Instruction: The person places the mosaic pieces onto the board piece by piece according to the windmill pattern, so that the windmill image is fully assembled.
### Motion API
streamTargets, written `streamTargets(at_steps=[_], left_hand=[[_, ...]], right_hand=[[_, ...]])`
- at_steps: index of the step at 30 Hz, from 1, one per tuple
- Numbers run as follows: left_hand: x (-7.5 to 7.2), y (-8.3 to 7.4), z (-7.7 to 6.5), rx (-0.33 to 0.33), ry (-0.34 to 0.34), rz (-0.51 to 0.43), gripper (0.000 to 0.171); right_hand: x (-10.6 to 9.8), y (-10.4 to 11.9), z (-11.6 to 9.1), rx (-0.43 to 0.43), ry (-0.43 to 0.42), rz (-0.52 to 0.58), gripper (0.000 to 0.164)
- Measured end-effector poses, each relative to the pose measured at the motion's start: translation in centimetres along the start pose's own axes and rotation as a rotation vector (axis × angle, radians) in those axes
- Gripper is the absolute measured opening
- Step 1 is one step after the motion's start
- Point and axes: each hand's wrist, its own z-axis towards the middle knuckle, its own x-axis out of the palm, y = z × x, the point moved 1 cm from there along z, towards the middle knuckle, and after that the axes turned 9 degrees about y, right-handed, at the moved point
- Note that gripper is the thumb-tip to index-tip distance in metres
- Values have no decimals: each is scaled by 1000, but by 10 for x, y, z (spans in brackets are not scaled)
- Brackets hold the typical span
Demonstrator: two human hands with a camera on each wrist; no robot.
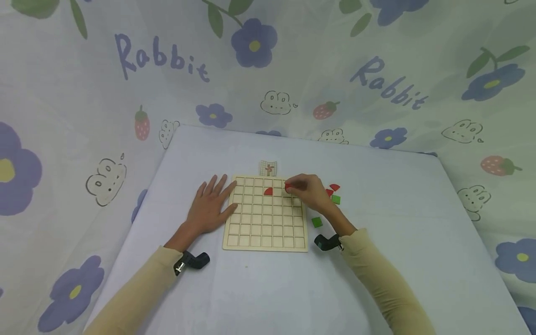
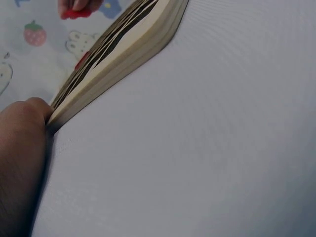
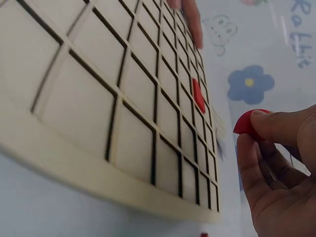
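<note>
Red piece pinched by right fingers, near wooden grid — left fingers spread

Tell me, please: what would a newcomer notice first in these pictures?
Likely first is the red piece pinched in the right hand, near the far right corner of the pale grid board. The spread left hand at the board's left edge and purple "Rabbit" lettering on the cloth behind would likely follow.
</note>
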Motion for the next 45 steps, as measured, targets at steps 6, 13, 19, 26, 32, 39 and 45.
streamTargets(at_steps=[6, 13, 19, 26, 32, 39, 45], left_hand=[[-2, 0, 1, 2, 6, 1, 72], [-5, -2, 1, 8, 10, 1, 71], [-6, -3, -1, 3, 9, -3, 70], [-4, -3, -2, 7, -13, -2, 70], [-4, -2, -2, 4, -13, 1, 70], [-4, -3, -2, 3, -5, -2, 71], [-4, -3, -2, 11, -13, 1, 71]], right_hand=[[19, 5, 5, -20, 94, -12, 18], [35, 12, 15, -79, 112, -14, 14], [48, 10, 19, -79, 64, -99, 10], [56, 11, 16, -140, -41, -269, 6], [59, 11, 15, -166, -25, -269, 10], [61, 11, 15, -119, 28, -286, 8], [61, 10, 17, -52, 36, -313, 7]])
